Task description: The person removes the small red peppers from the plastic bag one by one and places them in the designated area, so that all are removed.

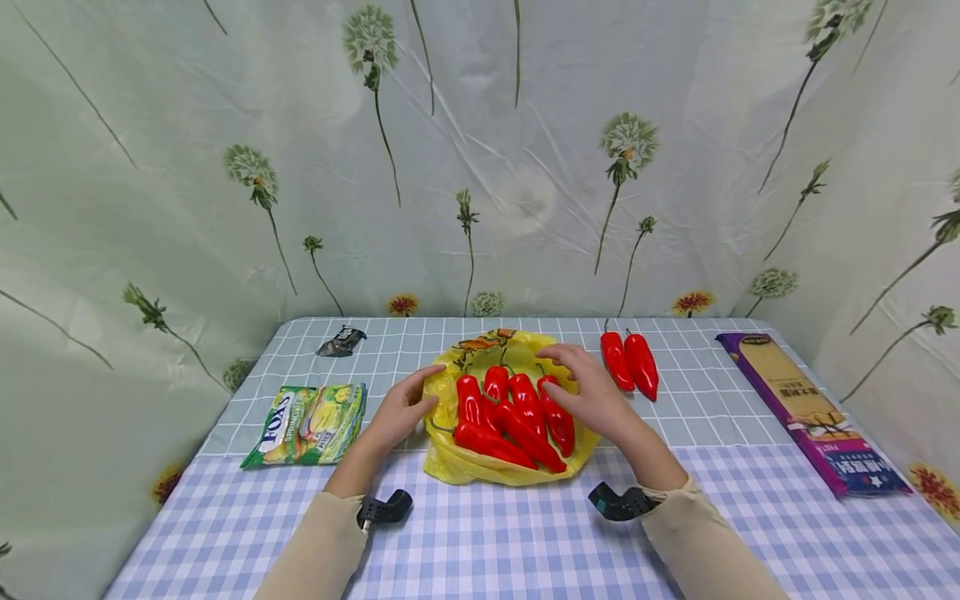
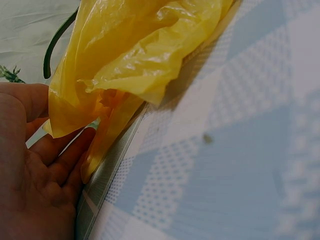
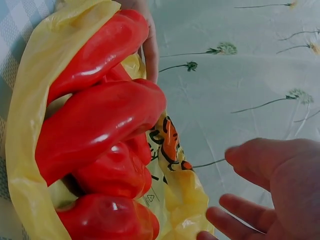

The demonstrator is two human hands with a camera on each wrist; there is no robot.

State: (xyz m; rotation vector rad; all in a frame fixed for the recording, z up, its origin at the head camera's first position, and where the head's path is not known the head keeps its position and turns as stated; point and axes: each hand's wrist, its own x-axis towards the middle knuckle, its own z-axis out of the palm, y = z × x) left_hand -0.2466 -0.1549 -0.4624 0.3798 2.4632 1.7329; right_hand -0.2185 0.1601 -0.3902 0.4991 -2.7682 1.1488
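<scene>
A yellow plastic bag (image 1: 480, 477) lies with its mouth spread wide in the middle of the table. Several glossy red peppers (image 1: 480, 446) with thin dark stems fill it. My left hand (image 1: 402, 410) is at the bag's left rim, thumb and fingers apart; in the left wrist view its fingers (image 2: 70, 155) touch the yellow plastic, partly hidden by it. At the right rim is my right hand (image 1: 596, 396), fingers spread and bent a little over the bag's edge. In the right wrist view, its fingertips (image 3: 220, 215) meet the rim, holding no pepper (image 3: 107, 120).
Two more red peppers (image 1: 628, 365) lie behind the right hand. A green candy packet (image 1: 309, 425) is on the left, with a small black wrapper (image 1: 342, 342) farther back. A long purple and tan package (image 1: 810, 408) lies along the right edge. A flowered curtain (image 1: 525, 167) hangs behind.
</scene>
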